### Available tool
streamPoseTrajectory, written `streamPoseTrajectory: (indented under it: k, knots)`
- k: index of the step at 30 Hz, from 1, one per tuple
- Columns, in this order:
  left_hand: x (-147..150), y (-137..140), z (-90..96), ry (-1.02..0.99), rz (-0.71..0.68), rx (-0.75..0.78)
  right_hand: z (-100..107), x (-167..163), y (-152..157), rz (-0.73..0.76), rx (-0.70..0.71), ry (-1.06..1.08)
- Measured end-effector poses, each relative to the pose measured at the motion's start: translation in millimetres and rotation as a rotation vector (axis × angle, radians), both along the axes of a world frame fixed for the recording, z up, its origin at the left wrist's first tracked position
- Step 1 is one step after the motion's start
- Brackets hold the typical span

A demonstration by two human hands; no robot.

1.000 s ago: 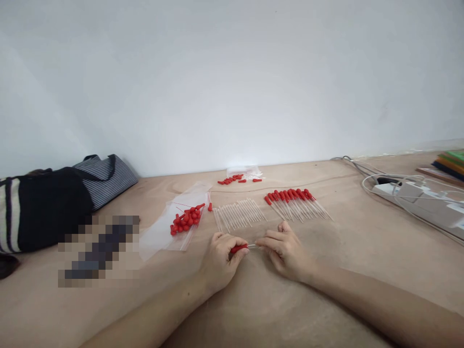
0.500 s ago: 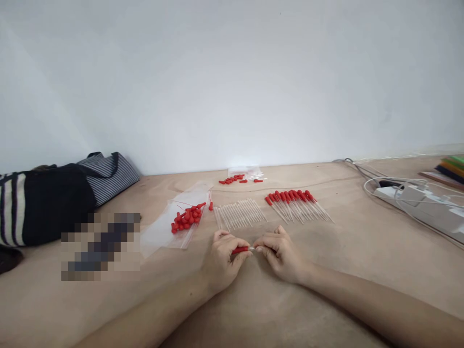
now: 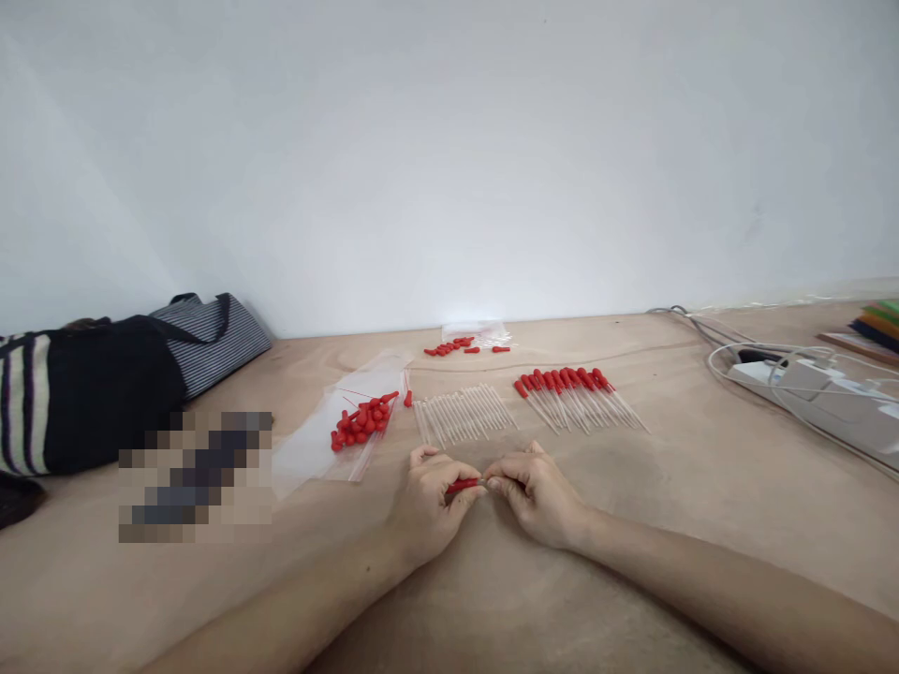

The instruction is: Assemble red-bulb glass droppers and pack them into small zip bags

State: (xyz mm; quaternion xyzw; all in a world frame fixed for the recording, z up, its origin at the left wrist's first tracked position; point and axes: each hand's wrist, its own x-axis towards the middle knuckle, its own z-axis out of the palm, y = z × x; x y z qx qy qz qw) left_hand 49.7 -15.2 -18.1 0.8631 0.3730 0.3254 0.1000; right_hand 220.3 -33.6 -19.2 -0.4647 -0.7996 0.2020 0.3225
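Note:
My left hand (image 3: pixel 436 498) pinches a red rubber dropper bulb (image 3: pixel 462 486) between thumb and fingers. Against it, my right hand (image 3: pixel 534 494) is closed on a thin clear tube, a dropper pipette mostly hidden by the fingers; only a short bit shows at the bulb's mouth. Just beyond the hands lies a row of bare clear tubes (image 3: pixel 466 414). To its right, several droppers with red bulbs (image 3: pixel 570 386) on their ends lie side by side. Loose red bulbs (image 3: pixel 363 421) are heaped on a clear plastic bag (image 3: pixel 302 459) at the left.
By the wall, more red bulbs (image 3: pixel 449 347) and tubes lie near a small bag (image 3: pixel 464 331). A white power strip (image 3: pixel 829 398) with cables is at the right. Dark bags (image 3: pixel 112 393) and a blurred-out object (image 3: pixel 203 477) are at the left.
My right hand has moved slightly left, closer to my left hand. Less of the clear tube shows between the fingers and the red bulb.

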Motion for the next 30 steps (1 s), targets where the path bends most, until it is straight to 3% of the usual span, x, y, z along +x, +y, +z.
streamPoseTrajectory:
  k: [10, 30]
  knots:
    - [-2.9, 4.4, 5.4, 0.018, -0.029, -0.139, 5.4, 1.5, 1.0, 0.013, -0.032, 0.033]
    - [-0.3, 3.7, 3.8, 0.115, -0.078, -0.059, 4.9, 3.0, 2.8, -0.018, -0.034, -0.009]
